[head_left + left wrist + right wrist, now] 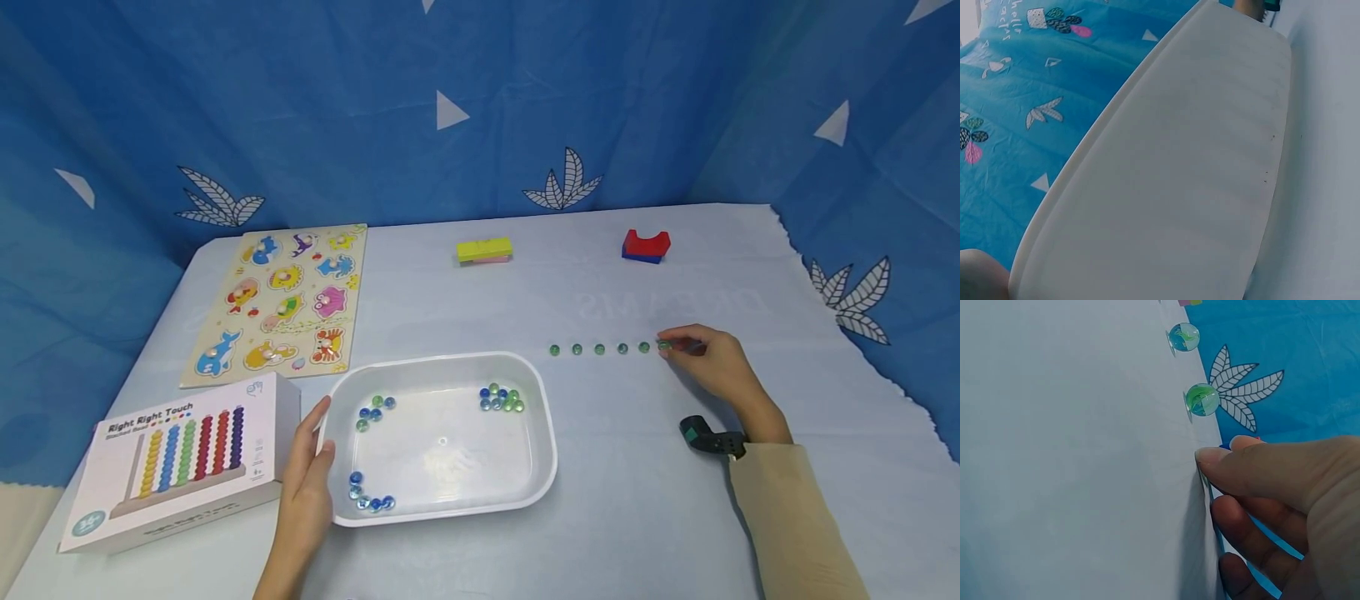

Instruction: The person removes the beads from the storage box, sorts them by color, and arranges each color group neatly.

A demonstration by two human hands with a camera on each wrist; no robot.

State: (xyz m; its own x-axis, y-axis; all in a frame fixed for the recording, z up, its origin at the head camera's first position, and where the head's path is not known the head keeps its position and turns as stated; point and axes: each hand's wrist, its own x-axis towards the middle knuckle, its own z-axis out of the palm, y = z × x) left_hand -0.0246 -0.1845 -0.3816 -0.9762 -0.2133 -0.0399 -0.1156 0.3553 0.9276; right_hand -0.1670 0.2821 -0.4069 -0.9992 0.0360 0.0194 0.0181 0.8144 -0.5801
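Creased blue fabric, printed with white triangles and line-drawn leaves, makes a backdrop [360,100] behind my bench [637,517], which is covered in pale, softly wrinkled cloth. My right grip [712,362] is narrow, thumb and finger pinching one small round glass marble [664,344] close above the cloth; in the right wrist view my thumb hides it. Just left of it stand five clear, green-swirled glass marbles [599,349] in a straight, evenly spaced row. My left grip [306,475] lies against the left wall of a shallow white plastic tray [442,467] with rounded corners, fingers fairly straight. More blue and green marbles [376,414] sit inside it: five in the far left corner, about five in the near left, and a denser cluster at far right. Beyond are two stacked pairs of blocks, yellow on pink [484,249] and notched red on blue [647,244]. At left lie one flat sea-creature puzzle board [352,283] and one glossy cardboard box [262,425] picturing six bead columns.
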